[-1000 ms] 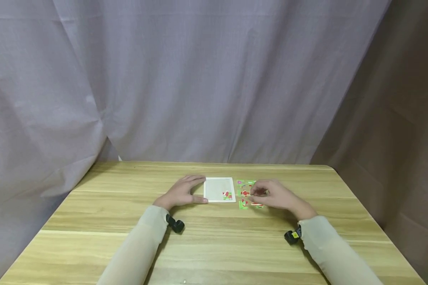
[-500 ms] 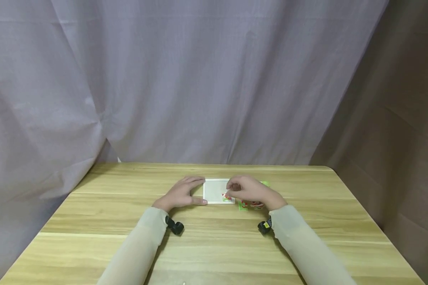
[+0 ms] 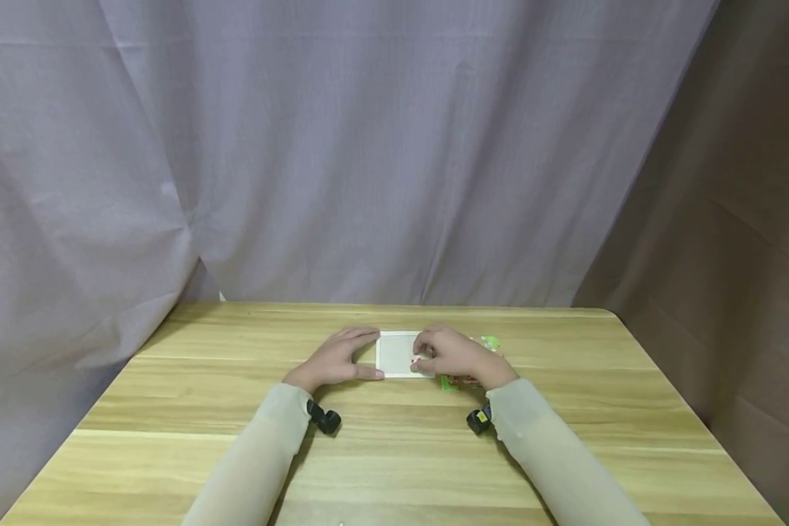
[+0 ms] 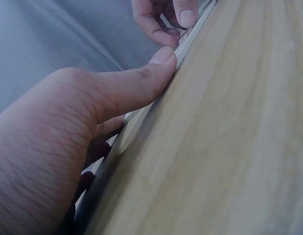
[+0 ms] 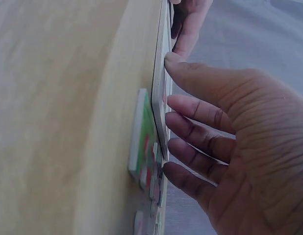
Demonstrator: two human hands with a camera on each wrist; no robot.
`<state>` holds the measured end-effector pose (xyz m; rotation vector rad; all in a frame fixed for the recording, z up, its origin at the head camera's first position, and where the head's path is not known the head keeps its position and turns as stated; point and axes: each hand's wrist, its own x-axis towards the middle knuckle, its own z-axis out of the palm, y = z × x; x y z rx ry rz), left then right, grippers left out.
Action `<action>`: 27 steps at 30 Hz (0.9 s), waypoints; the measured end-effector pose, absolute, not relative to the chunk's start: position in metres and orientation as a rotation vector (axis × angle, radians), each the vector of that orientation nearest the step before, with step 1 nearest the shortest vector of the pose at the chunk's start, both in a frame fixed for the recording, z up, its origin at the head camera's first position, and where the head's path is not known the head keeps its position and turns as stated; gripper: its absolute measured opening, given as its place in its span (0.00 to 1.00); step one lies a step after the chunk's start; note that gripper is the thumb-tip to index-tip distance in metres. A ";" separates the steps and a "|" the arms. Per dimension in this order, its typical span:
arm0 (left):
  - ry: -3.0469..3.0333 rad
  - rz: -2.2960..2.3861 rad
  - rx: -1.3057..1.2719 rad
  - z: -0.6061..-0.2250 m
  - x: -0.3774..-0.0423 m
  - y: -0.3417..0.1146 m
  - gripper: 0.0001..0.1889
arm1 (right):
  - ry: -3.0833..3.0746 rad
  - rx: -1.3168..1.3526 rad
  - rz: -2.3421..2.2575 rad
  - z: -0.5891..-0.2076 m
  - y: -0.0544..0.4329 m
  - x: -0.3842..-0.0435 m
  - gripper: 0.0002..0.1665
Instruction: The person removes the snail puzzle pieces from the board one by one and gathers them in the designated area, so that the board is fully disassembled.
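A shallow white puzzle tray (image 3: 394, 355) lies flat on the table. My left hand (image 3: 334, 358) rests along its left side, with the thumb touching the near left corner and the fingers at the far left one. Over the tray's right part is my right hand (image 3: 456, 354). In the right wrist view its thumb and fingertips stand apart and touch the tray's face. A small red patch of a puzzle piece (image 3: 416, 362) shows under the thumb in the head view; the fingers hide most of it. Loose picture pieces (image 5: 140, 142) lie right of the tray, partly under the right hand.
The wooden table (image 3: 394, 453) reaches toward me, and its back edge runs along a grey curtain (image 3: 394, 146). A green piece (image 3: 491, 342) shows beyond the right wrist. Each wrist carries a small black camera (image 3: 478, 420).
My right hand has moved left from the loose pieces to the tray, then lowered its fingertips onto the right part. My left hand stays at the tray's left side.
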<state>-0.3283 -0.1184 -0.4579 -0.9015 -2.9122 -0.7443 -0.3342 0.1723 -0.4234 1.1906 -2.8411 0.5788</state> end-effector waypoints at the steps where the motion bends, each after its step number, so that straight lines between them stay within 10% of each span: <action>1: -2.910 -0.747 -0.903 -0.458 -0.328 -0.118 0.50 | -2.840 1.197 0.590 -0.424 0.173 -0.334 0.15; 27: -2.910 -0.742 -0.907 -0.456 -0.327 -0.117 0.50 | -2.849 1.174 0.656 -0.425 0.174 -0.338 0.13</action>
